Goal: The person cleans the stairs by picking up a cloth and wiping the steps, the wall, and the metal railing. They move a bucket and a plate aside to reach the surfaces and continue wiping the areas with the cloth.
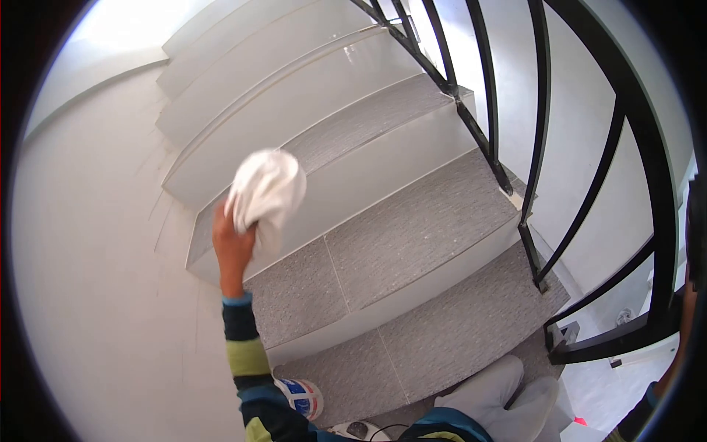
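Observation:
My left hand (pixel 234 239) is closed around a bunched white cloth (pixel 266 188), held up in front of the stairs near the left wall. The cloth is slightly blurred, and its lower folds hang beside my fingers. At the far right edge, my right forearm (pixel 679 350) reaches up beside the black handrail (pixel 654 177). The fingers of that hand are lost in the dark rim of the view, so its grip does not show.
Grey speckled stair treads (pixel 420 228) with pale risers curve upward to the left. A white bucket (pixel 303 398) with a blue and red label stands below my left arm. Black railing bars line the right side; a white wall (pixel 96 258) bounds the left.

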Available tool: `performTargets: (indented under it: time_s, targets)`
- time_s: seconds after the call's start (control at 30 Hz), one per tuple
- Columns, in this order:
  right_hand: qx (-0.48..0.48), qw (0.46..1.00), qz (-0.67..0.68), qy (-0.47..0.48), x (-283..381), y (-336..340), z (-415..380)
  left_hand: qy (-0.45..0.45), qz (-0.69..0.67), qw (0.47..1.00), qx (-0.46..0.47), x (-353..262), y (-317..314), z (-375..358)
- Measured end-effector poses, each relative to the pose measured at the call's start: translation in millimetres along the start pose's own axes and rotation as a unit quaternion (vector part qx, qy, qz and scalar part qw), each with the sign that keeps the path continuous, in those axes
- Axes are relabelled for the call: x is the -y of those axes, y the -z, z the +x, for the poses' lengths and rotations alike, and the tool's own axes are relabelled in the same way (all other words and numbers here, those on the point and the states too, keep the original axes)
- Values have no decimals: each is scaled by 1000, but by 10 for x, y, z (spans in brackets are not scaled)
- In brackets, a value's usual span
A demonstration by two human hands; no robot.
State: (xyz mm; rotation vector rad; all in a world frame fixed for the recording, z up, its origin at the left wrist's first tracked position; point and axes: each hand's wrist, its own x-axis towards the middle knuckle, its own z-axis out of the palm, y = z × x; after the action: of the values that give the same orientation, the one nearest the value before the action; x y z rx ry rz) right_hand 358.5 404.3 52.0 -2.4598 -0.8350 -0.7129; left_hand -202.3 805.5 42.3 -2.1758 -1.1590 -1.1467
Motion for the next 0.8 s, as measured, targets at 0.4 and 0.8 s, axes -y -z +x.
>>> performTargets:
  time_s: [0.4, 0.8]
  targets:
    - [-19, 999, 4, -32, -58, -57, -12, -111, 4, 992, 51, -735, -2192, 2613]
    - [35, 993, -65, -92, -46, -21, -71, 148, 23, 921, 361, -1292, -4016, 2416]
